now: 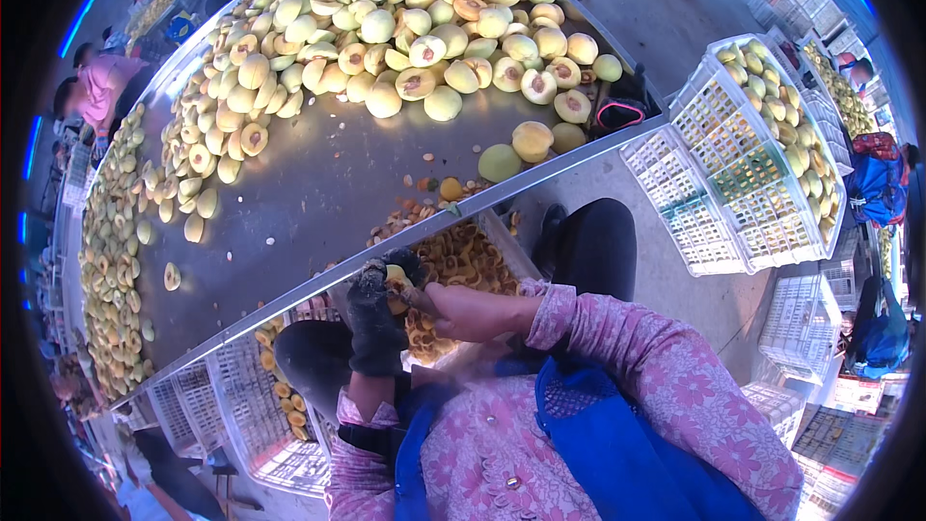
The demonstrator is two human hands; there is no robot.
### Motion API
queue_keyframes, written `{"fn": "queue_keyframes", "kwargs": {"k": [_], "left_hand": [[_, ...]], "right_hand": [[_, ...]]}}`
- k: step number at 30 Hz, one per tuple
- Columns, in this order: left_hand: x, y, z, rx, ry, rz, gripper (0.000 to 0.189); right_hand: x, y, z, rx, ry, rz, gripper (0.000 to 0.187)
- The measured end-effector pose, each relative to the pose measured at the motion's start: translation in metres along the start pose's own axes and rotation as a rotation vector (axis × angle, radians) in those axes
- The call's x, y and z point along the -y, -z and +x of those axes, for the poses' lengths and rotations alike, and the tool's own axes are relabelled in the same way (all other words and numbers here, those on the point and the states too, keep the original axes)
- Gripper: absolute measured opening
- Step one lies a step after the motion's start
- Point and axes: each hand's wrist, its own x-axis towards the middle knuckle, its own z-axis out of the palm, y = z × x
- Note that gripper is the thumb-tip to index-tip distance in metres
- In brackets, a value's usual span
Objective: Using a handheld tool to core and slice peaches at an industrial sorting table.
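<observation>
My left hand (pixel 377 307) wears a dark, soiled knit glove and grips a yellow peach piece (pixel 397 276) just below the metal table's edge. Bare and closed, my right hand (pixel 469 311) meets the fruit from the other side. Its fingers hold a small brownish tool (pixel 418 299), mostly hidden, so I cannot tell its exact kind. Beneath both hands a container holds many brown-orange peach scraps (pixel 463 257). On the metal table (pixel 311 188) lies a broad heap of pale yellow-green peaches (pixel 376 25), many halved, some with pits showing.
A raised metal rim (pixel 506 184) runs between me and the fruit. White plastic crates of peaches (pixel 759 159) stand on the right. Another crate (pixel 271 420) with peach halves sits by my left knee. A dark pouch (pixel 620 112) lies in the table's corner. People work farther off.
</observation>
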Motion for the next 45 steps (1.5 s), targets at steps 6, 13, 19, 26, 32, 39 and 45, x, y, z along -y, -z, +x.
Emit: {"fn": "queue_keyframes", "kwargs": {"k": [6,13,19,26,32,39,45], "left_hand": [[0.020,0.008,0.006,-0.006,-0.039,-0.277,0.026],[0.013,-0.016,-0.011,-0.101,-0.076,-0.362,0.024],[0.038,0.028,-0.007,0.014,0.051,-0.038,0.034],[0.025,-0.003,-0.008,0.051,0.124,-0.529,0.039],[0.009,0.030,-0.013,-0.203,-0.314,0.413,0.030],[-0.075,0.154,-0.030,-0.453,-0.392,1.210,0.032],[-0.100,0.022,0.025,-0.129,-0.258,0.620,0.030]], "right_hand": [[0.008,0.002,-0.005,0.213,-0.122,0.558,0.015],[0.006,-0.003,-0.012,0.307,-0.239,0.774,0.013],[-0.001,-0.013,-0.006,0.096,0.105,0.348,0.009],[-0.005,-0.014,-0.016,0.465,-0.193,1.149,0.018],[-0.041,-0.014,-0.028,0.309,0.131,0.480,0.042],[-0.055,-0.025,-0.014,0.154,-0.141,-0.029,0.028],[-0.070,-0.038,-0.009,0.192,0.038,0.026,0.023]]}}
